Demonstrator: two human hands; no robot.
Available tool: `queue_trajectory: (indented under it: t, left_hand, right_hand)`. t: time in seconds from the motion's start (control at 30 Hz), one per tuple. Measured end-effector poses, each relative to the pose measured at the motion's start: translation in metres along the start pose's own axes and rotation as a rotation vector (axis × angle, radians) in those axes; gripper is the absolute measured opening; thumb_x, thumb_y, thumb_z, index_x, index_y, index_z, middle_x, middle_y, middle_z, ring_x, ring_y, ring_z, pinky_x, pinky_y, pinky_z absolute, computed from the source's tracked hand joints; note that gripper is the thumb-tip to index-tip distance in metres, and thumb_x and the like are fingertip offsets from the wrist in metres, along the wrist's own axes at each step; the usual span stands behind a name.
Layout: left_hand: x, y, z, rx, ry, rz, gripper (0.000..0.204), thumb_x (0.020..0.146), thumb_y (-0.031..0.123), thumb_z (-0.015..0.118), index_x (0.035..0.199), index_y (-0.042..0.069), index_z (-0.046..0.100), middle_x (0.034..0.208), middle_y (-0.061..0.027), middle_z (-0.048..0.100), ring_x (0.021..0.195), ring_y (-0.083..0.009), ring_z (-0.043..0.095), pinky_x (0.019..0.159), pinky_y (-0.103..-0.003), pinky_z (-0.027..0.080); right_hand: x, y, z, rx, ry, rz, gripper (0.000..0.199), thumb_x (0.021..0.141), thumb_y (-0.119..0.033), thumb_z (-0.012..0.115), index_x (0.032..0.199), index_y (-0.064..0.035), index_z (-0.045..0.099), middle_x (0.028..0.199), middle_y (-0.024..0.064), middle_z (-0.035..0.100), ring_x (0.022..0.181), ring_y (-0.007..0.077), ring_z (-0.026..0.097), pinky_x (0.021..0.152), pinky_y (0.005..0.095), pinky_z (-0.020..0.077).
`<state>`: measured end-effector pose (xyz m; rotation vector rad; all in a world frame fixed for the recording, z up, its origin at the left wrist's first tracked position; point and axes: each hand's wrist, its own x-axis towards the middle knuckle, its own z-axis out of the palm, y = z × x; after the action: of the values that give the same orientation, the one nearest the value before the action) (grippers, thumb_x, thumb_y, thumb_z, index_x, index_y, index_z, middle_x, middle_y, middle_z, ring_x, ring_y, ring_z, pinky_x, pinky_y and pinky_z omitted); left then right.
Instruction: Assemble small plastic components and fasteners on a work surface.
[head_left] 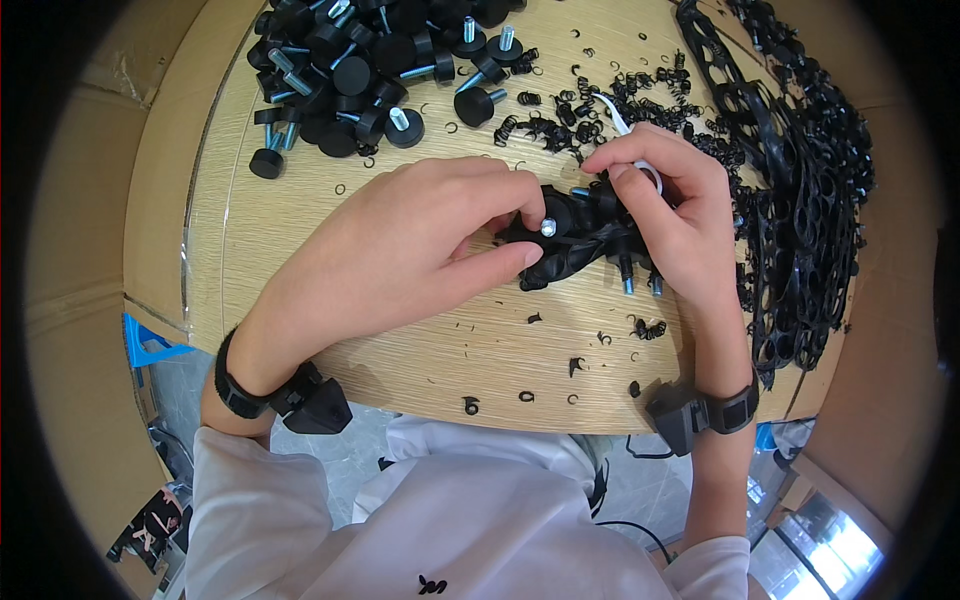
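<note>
My left hand (420,240) pinches a black round foot with a silver bolt (549,226) at the middle of the wooden table (300,230). My right hand (665,205) grips a black plastic frame piece (580,245) that carries several bolted feet, and also holds a thin white tool (615,118) between its fingers. Both hands meet over this frame. Part of the frame is hidden under my fingers.
A heap of black feet with silver bolts (350,70) lies at the back left. Small black springs and clips (560,120) are scattered around. Stacked black plastic frames (800,200) run along the right. Cardboard walls (80,220) flank the table.
</note>
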<state>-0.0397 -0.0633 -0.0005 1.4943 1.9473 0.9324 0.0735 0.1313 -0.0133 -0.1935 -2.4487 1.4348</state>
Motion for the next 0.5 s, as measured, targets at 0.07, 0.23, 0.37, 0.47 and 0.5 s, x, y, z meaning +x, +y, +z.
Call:
queue_trajectory:
  t: [0.07,0.23,0.37,0.47,0.5]
  left_hand:
    - [-0.0001,-0.0007,0.0007,0.003,-0.001,0.004,0.02,0.082,0.013,0.066,0.098,0.003,0.059,0.081,-0.0069,0.056,0.062,-0.016,0.053,0.055,-0.027,0.043]
    - [-0.0007,-0.0009,0.0015,-0.004,0.015,0.027,0.02,0.082,0.013,0.066,0.098,0.003,0.059,0.08,-0.007,0.056,0.063,-0.0169,0.053,0.055,-0.027,0.043]
    - [-0.0006,-0.0007,0.0013,-0.001,0.011,0.028,0.02,0.082,0.013,0.066,0.098,0.003,0.059,0.08,-0.0072,0.056,0.063,-0.0172,0.053,0.055,-0.028,0.044]
    - [-0.001,-0.0007,0.0015,-0.001,0.01,0.025,0.02,0.082,0.013,0.066,0.098,0.003,0.059,0.08,-0.0073,0.056,0.063,-0.0172,0.053,0.056,-0.028,0.044]
    - [-0.0011,-0.0006,0.0017,-0.002,0.014,0.026,0.02,0.082,0.013,0.066,0.099,0.003,0.059,0.08,-0.0074,0.056,0.063,-0.0173,0.053,0.056,-0.028,0.044]
  right_hand:
    - [-0.0001,0.0003,0.0001,0.005,0.003,-0.003,0.016,0.078,-0.003,0.053,0.083,-0.0018,0.068,0.073,0.0035,0.061,0.058,0.008,0.049,0.052,0.0231,0.0354]
    - [-0.0004,0.0001,-0.0001,0.015,0.001,-0.003,0.015,0.079,-0.003,0.053,0.084,-0.0019,0.068,0.073,0.0028,0.061,0.058,0.0075,0.047,0.052,0.0229,0.0345]
    - [-0.0005,0.002,0.0001,0.01,0.003,-0.01,0.015,0.079,-0.003,0.053,0.084,-0.0019,0.068,0.073,0.0026,0.061,0.058,0.0072,0.047,0.051,0.0227,0.0339]
    - [-0.0008,0.0027,0.0004,0.022,0.006,-0.012,0.015,0.079,-0.003,0.053,0.084,-0.002,0.068,0.073,0.0025,0.061,0.058,0.007,0.047,0.051,0.0226,0.0336]
    - [-0.0009,0.0025,0.0003,0.025,0.004,-0.006,0.016,0.079,-0.003,0.053,0.084,-0.002,0.068,0.073,0.0025,0.061,0.058,0.0068,0.047,0.051,0.0225,0.0335]
